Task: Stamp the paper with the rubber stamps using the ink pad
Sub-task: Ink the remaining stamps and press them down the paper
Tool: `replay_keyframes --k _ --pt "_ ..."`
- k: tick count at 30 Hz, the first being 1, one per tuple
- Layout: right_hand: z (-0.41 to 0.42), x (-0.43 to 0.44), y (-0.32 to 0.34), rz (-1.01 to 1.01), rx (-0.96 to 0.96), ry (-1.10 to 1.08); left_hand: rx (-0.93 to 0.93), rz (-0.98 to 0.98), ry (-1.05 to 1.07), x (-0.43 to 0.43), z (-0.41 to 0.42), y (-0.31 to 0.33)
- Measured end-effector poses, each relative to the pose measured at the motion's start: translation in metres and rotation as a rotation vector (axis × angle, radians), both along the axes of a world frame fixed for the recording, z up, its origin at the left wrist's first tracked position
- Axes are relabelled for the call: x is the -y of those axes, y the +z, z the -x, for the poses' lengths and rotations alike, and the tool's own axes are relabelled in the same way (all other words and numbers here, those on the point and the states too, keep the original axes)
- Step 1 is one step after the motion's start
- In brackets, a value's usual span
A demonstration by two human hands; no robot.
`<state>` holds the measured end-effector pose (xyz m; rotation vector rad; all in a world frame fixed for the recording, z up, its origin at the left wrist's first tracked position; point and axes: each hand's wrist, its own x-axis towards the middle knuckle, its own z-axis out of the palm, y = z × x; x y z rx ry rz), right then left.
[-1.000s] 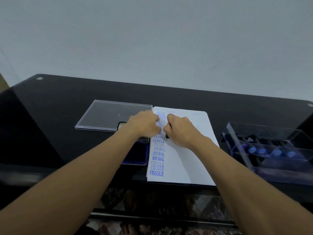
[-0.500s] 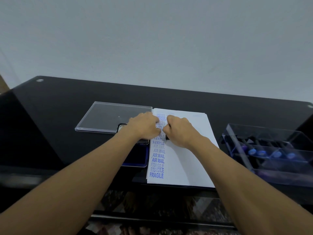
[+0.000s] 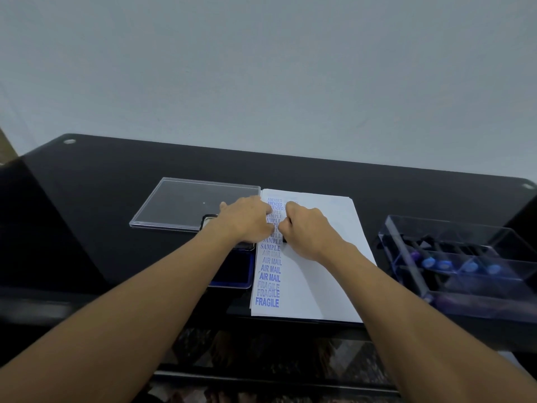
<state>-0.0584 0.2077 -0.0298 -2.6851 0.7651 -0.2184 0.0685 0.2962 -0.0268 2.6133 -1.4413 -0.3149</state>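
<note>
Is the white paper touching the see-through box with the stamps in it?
Apart. The head view shows a strip of black table between the right edge of the paper and the left wall of the box.

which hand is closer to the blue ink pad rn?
Left. The left hand lies at the left edge of the paper, its forearm crossing over the ink pad. The right hand is further right, on the paper, holding a stamp.

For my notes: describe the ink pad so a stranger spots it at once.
On the glossy black table, look left of the white paper sheet stamped in blue. The dark blue rectangular ink pad lies beside its left edge, partly under the left forearm. Unlike the clear flat plastic lid behind it, it is opaque.
</note>
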Motion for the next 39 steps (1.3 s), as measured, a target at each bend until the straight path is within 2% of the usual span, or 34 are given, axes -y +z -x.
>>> replay_keyframes --k 7,16,21,28,39 --pt "0.002 -0.002 0.004 -0.021 -0.006 -0.002 -0.014 0.008 0.007 -0.005 0.009 0.009" --pt "0.004 -0.001 0.012 -0.068 -0.048 -0.032 -0.003 0.122 0.015 -0.016 0.015 0.023" --pt "0.016 0.008 0.05 -0.118 0.073 -0.106 0.001 0.183 0.023 -0.025 0.011 0.033" --pt "0.03 0.013 0.096 -0.091 0.16 -0.065 -0.04 0.265 0.038 -0.031 0.016 0.052" --pt "0.038 0.003 0.114 -0.075 0.218 -0.036 -0.007 0.306 0.035 -0.043 0.03 0.069"
